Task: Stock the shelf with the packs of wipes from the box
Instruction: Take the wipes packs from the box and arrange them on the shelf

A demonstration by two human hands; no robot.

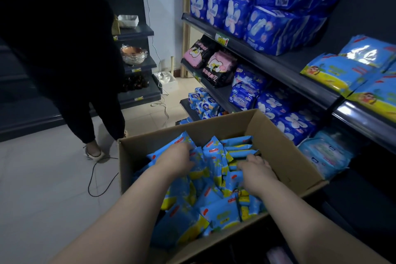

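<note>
The big dark shelf [278,64] is running up the view from 3 o'clock toward 12 o'clock. Some blue and yellow packs on the shelf [342,73] are already lying at 3 o'clock. Another person in black clothes [70,49] is standing at 10 o'clock. The brown box [276,139] is sitting open at 6 o'clock, just beside the shelf. It is holding a messy heap of packs of wipes [214,197], some flat and some on their edges.

The left hand [177,156] is reaching into the heap at the 11 o'clock side of the box. The right hand [257,167] is reaching in at the 2 o'clock side. Both hands are bending their fingers down among the packs. The fingertips are hiding, so it is not clear if either hand is holding a pack.

The packs are looking small, light and squishy, with shiny wrap that may be slippery. Squeezing a few together by their flat sides is probably the safest hold.
</note>
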